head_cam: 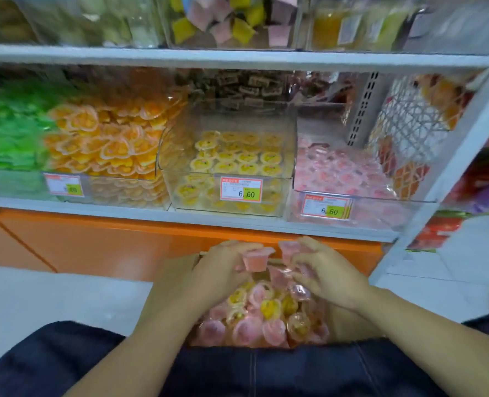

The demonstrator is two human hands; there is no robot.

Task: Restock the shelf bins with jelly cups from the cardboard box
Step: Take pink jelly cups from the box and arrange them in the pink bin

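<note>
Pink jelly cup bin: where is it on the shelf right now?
In the head view, the pink jelly cup bin sits at the right end of the lower shelf, right of the yellow cup bin.

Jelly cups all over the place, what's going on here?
A person is restocking a shop shelf. The left hand grips a pink cup and the right hand grips a second pink cup, both held above the box of mixed pink and yellow cups. On the shelf, the pink bin sits to the right of the yellow bin. Neither held cup has reached a bin yet.
</note>
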